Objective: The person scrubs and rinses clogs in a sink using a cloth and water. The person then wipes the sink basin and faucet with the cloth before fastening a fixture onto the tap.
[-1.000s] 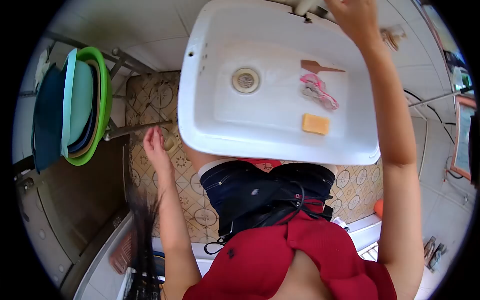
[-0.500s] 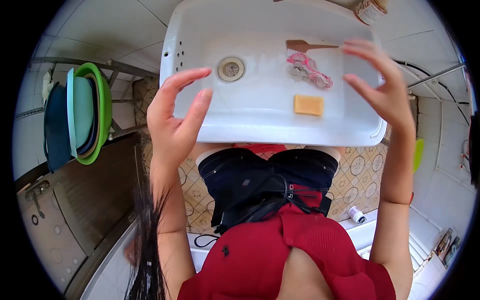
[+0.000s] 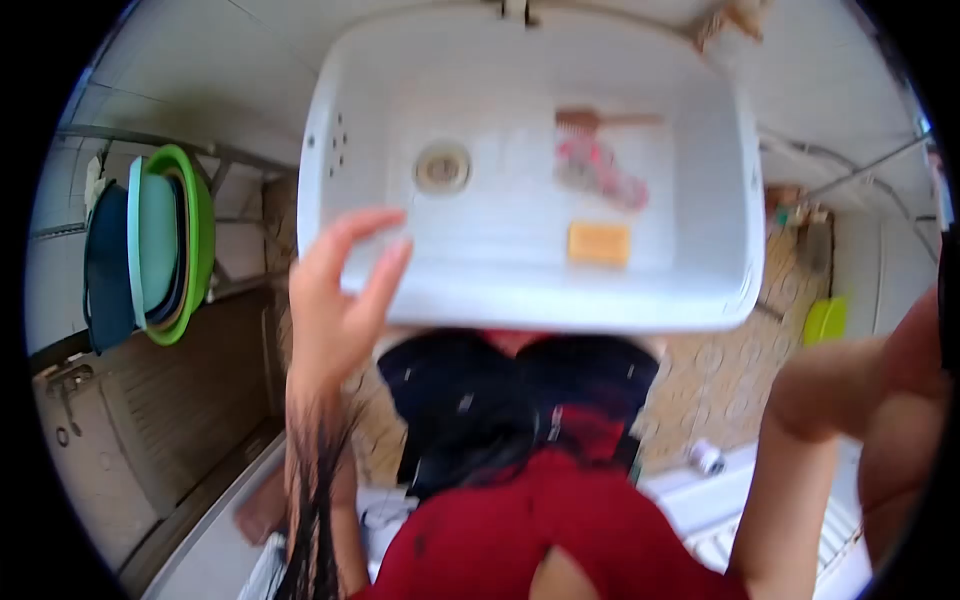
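Note:
My left hand [image 3: 340, 290] is raised over the front left rim of the white sink [image 3: 500, 310]. Its thumb and fingers are apart, with nothing between them. Close to the camera at the far right edge is my right hand [image 3: 915, 350], raised and partly cut off, so its fingers do not show. Inside the sink, a yellow bar of soap [image 3: 598, 244] lies near the front right. Behind it are pink swimming goggles [image 3: 602, 172], blurred, and a brown brush [image 3: 610, 119] with a long handle and pale bristles.
Several stacked basins [image 3: 200, 250] in green, teal and dark blue hang at the left. The drain [image 3: 442, 168] is in the sink's left part. A jar [image 3: 735, 22] stands at the back right corner. A small white bottle [image 3: 706, 457] lies low on the right.
My right hand has left the space over the sink's right side and swung up to the right edge. My left hand stays open. The view has tilted, so the sink appears lower.

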{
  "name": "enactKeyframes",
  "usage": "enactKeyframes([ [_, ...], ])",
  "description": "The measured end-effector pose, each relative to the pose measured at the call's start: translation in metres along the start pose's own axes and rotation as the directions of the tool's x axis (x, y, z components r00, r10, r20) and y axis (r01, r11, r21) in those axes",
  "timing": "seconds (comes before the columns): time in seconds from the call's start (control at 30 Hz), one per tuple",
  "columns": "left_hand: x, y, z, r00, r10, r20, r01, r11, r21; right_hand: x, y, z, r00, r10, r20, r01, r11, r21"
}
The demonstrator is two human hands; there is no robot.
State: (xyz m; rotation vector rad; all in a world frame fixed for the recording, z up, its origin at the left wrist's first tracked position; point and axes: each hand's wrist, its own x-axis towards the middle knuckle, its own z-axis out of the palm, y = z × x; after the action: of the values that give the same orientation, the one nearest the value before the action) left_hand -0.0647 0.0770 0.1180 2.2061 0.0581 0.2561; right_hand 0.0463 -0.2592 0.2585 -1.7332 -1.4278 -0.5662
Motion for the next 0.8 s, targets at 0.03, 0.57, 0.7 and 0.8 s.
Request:
enactKeyframes([
  [0.03, 0.003, 0.009, 0.0, 1.0, 0.013, 0.022, -0.013, 1.0, 0.01, -0.004, -0.003, -0.006, 0.999, -0.009, -0.044, 0.008, 1.0, -0.011],
  [0.57, 0.025, 0.146, 0.007, 0.498, 0.678, 0.541, 0.524, 0.261, -0.811, -0.019, -0.06, -0.078, 0.916, -0.153, -0.372, 0.103, 0.983, -0.15],
  [0.7, 0.023, 0.144, 0.001, 0.557, 0.717, 0.42, 0.271, 0.321, -0.908, -0.024, -0.064, -0.08, 0.905, -0.167, -0.392, 0.105, 0.979, -0.174],
  [0.8, 0.019, 0.144, -0.004, 0.569, 0.761, 0.311, 0.025, 0.363, -0.932, -0.029, -0.065, -0.08, 0.9, -0.16, -0.407, 0.091, 0.979, -0.182],
])
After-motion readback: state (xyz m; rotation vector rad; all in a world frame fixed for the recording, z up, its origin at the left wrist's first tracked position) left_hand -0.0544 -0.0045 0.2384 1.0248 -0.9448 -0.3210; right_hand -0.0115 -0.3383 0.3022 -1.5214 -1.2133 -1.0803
